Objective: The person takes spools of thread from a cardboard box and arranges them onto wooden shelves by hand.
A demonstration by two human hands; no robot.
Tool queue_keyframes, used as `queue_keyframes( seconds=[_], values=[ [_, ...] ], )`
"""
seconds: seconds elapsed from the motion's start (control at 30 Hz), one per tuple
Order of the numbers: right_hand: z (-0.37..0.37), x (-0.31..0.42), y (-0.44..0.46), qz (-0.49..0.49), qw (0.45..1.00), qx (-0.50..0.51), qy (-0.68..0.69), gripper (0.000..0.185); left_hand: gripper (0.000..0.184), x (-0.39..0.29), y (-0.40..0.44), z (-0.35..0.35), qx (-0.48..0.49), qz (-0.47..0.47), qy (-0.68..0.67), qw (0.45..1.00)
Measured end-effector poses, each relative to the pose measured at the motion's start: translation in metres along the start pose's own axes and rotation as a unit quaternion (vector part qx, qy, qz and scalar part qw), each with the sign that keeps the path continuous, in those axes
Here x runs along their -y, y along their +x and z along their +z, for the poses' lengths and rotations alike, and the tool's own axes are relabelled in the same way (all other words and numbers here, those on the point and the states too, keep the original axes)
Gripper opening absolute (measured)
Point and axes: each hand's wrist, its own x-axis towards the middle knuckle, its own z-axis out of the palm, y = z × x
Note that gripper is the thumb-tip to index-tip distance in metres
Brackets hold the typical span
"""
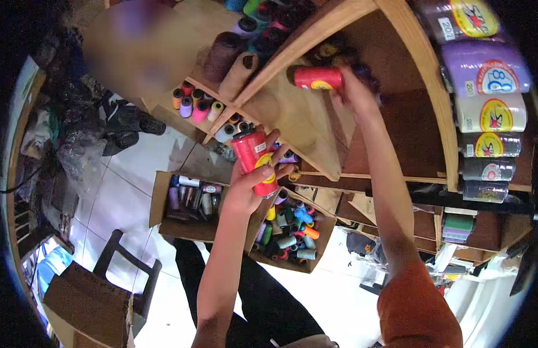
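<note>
My left hand is closed around a red spool of thread with a dark top and a yellow label, held in front of the shelf unit. Higher and to the right, my right hand grips a second red thread spool, which lies sideways with its label partly showing. That hand reaches into a wooden shelf compartment. Dark spools sit just behind it in shadow. A brown cone of thread stands on the shelf to the left of the divider.
Several large labelled spools line the right shelf. Small coloured spools fill a compartment at the left. Below stand a cardboard box of wrapped spools and a box of mixed spools. A chair and a carton are lower left.
</note>
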Motion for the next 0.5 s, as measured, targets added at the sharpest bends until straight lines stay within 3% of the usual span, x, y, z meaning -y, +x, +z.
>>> queue_keyframes(
  seconds=[0.1, 0.23, 0.3, 0.37, 0.47, 0.5],
  values=[
    [0.018, 0.023, 0.036, -0.006, 0.990, -0.134, 0.034, 0.031, 0.080, 0.004, -0.005, -0.002, -0.001, -0.010, 0.007, 1.000],
    [0.021, 0.033, 0.078, -0.085, 0.972, -0.188, 0.114, 0.028, 0.080, 0.010, -0.012, -0.004, -0.026, -0.030, 0.044, 0.998],
    [0.001, 0.027, 0.102, -0.132, 0.971, -0.101, -0.173, 0.036, 0.081, 0.012, -0.013, -0.007, -0.022, -0.031, 0.046, 0.998],
    [-0.015, 0.007, 0.134, -0.199, 0.928, -0.049, -0.311, 0.044, 0.083, 0.014, -0.015, -0.011, -0.025, -0.035, 0.049, 0.998],
    [-0.015, -0.005, 0.157, -0.270, 0.929, -0.042, -0.250, 0.049, 0.083, 0.016, -0.015, -0.016, -0.026, -0.035, 0.054, 0.998],
    [-0.003, 0.008, 0.143, -0.241, 0.951, -0.046, -0.190, 0.050, 0.083, 0.015, -0.014, -0.017, -0.026, -0.034, 0.054, 0.998]
  ],
)
